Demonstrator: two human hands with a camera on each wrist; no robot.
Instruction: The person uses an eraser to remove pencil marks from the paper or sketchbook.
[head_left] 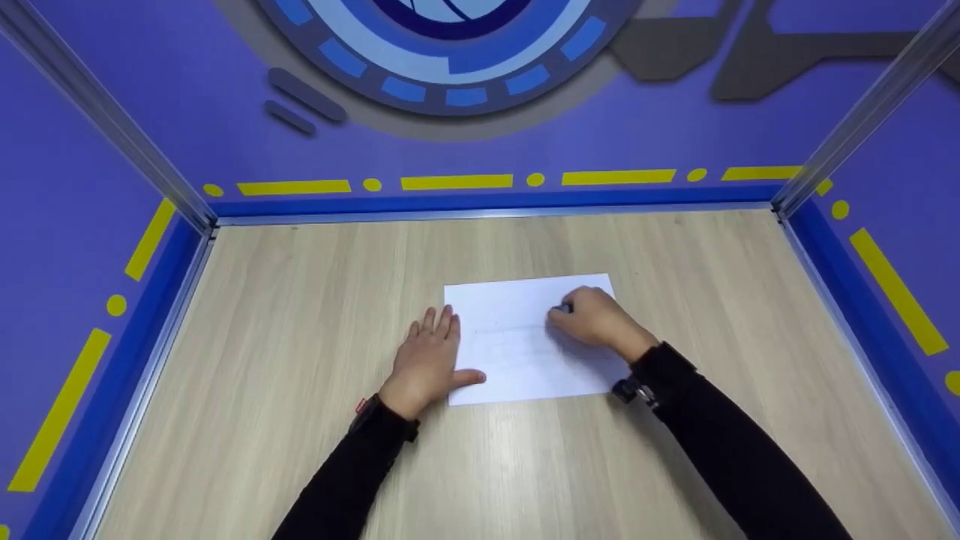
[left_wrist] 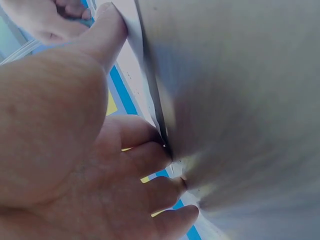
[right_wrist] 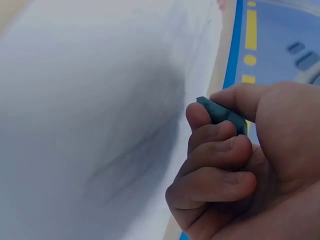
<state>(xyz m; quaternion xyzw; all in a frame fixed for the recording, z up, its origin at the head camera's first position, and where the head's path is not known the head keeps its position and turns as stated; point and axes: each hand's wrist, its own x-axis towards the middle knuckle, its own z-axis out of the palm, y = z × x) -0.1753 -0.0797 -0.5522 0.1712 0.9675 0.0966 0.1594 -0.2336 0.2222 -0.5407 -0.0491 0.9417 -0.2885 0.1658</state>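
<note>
A white sheet of paper [head_left: 510, 375] lies on the wooden table, with faint grey lines across its middle. My left hand [head_left: 427, 364] is spread flat at the sheet's left edge. Its thumb [left_wrist: 107, 30] rests on the paper, while the straight fingers [left_wrist: 150, 160] point away along that edge. Over the right part of the sheet, my right hand [head_left: 596, 319] pinches a small dark teal eraser-like piece [right_wrist: 222, 115] between thumb and index finger. The other fingers [right_wrist: 210, 185] of this hand curl in below the piece, covering part of it.
Blue-purple panels with yellow dashes [head_left: 456, 182] stand behind the table [head_left: 315, 300] and at both sides. Metal strips [head_left: 495, 214] run along the table's back and side edges. Dark sleeves and wrist-worn gear [head_left: 637, 390] show on both arms.
</note>
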